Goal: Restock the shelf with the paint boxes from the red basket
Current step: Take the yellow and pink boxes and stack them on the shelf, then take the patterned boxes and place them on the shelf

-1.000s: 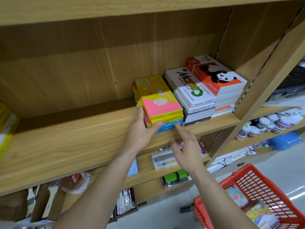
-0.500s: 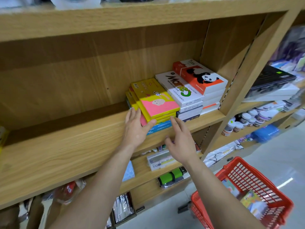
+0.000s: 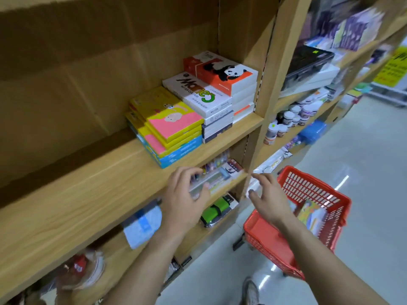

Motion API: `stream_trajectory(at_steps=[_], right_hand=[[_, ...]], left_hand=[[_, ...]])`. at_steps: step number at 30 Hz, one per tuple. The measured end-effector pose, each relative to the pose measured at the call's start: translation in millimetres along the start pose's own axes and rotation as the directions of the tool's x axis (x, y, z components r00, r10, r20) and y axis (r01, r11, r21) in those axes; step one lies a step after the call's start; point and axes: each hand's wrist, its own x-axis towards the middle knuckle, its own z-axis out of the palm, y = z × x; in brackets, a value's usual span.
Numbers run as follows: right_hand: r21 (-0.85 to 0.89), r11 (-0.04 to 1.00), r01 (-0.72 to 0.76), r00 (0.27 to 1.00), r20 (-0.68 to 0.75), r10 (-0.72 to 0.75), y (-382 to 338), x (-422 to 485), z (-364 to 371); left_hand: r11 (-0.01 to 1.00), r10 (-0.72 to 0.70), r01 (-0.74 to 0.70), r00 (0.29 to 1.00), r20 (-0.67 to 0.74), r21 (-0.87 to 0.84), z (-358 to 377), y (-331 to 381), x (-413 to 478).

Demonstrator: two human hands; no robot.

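Observation:
Three stacks of paint boxes lie on the wooden shelf point(image 3: 88, 194): a yellow-and-pink stack point(image 3: 167, 124) on a blue box, a white stack point(image 3: 198, 95), and a red-and-white panda stack point(image 3: 222, 71) against the upright. The red basket point(image 3: 308, 190) stands on the floor at lower right with a colourful paint box point(image 3: 311, 214) inside. My left hand point(image 3: 185, 199) hovers below the shelf's front edge, fingers curled apart, holding nothing. My right hand point(image 3: 268, 201) is over the basket's near rim, fingers spread and empty.
Lower shelves hold a pencil-case set point(image 3: 215, 175), a green pouch point(image 3: 218, 208) and a blue packet point(image 3: 143, 223). The neighbouring bay has small paint jars point(image 3: 293, 115) and a black case point(image 3: 308, 60). Pale floor point(image 3: 363, 172) stretches right of the basket.
Both hands have let go of the yellow-and-pink stack and dropped down from the shelf toward the basket. The view has swung right and down.

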Motion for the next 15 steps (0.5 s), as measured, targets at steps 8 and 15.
stream_trajectory(at_steps=[8,15], right_hand=[[-0.068,0.892,-0.446,0.891,0.062,0.450,174.3,-30.2,-14.4],[-0.063,0.761,-0.645,0.753,0.115,0.648,301.5,-41.3,1.0]], left_hand=[[0.975,-0.207,0.085,0.689,0.695,0.207,162.7,-11.4,-21.8],[0.962,-0.259,0.064,0.517,0.816,0.265,314.1,-6.4,-13.1]])
